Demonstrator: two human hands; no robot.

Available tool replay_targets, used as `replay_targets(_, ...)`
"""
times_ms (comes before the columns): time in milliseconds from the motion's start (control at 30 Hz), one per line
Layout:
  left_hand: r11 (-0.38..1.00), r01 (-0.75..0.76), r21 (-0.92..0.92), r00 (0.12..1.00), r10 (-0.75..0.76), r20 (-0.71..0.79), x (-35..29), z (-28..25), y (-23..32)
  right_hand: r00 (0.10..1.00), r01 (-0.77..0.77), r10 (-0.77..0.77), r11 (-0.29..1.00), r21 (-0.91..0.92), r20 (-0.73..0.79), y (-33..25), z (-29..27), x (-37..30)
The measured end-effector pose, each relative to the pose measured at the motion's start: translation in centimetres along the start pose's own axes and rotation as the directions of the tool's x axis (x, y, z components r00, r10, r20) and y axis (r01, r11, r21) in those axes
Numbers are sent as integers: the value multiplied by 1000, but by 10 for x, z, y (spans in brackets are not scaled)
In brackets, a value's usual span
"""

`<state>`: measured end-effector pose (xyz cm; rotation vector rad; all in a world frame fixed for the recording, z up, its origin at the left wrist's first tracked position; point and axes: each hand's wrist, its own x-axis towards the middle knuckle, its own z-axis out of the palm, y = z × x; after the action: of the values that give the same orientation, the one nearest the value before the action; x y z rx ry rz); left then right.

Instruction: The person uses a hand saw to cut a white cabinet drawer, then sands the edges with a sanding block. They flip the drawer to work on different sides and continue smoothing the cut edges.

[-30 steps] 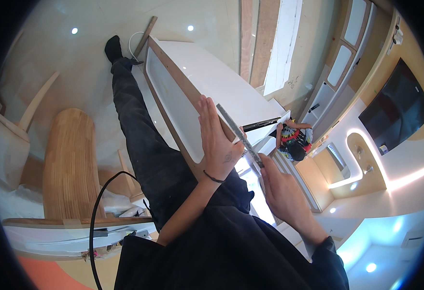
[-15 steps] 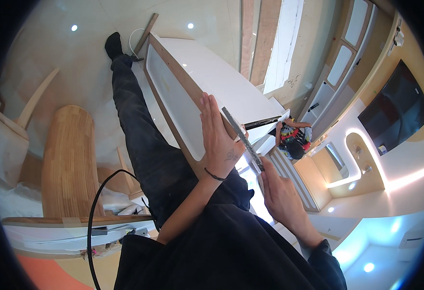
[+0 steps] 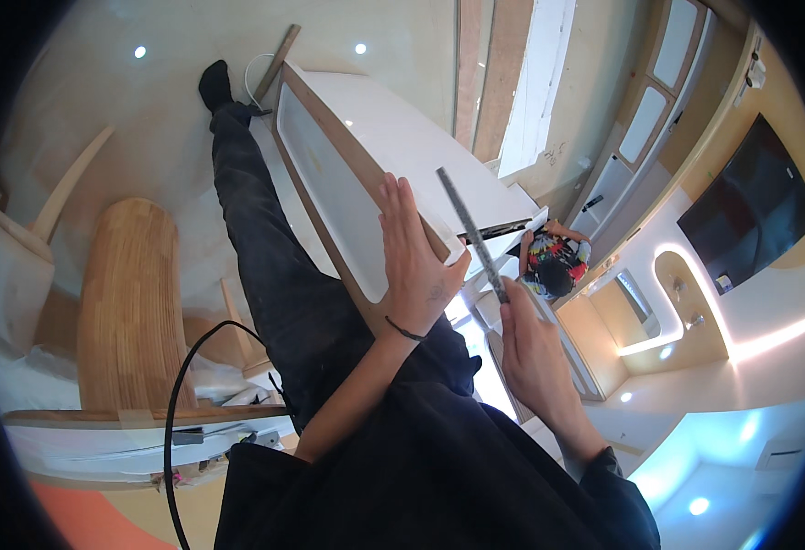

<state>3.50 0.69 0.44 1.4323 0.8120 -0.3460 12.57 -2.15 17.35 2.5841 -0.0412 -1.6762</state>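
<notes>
A long, narrow grey file (image 3: 469, 225) is gripped at its lower end by my right hand (image 3: 538, 362). Its far end points up and to the left, apart from the wood. My left hand (image 3: 413, 257) lies along the wood-coloured edge of a white panelled cabinet piece (image 3: 398, 124), with fingers stretched out and the thumb toward the near corner. That corner sits just left of the file. The piece extends away from me over the floor, beside my outstretched leg. My left palm and the surface beneath it are hidden.
Another person in a colourful shirt (image 3: 554, 261) crouches at the right, near the piece's end. Long boards (image 3: 503, 82) lie at the back. On the left are a rounded wooden bench top (image 3: 132, 302), a white chair (image 3: 17, 266) and a black cable (image 3: 175, 412).
My right hand has shifted slightly down and right, and the file has swung away from the panel's corner to a steeper angle. My left hand stays in place.
</notes>
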Motion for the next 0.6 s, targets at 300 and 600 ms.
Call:
replay_targets(300, 999, -30, 23, 999, 30, -30, -3, 4, -5, 996, -35, 39, 998, -46, 85, 5, 8, -10)
replay_targets(600, 998, -56, -2, 997, 56, -53, 0, 2, -3, 999, -32, 33, 998, -46, 37, 14, 9, 15)
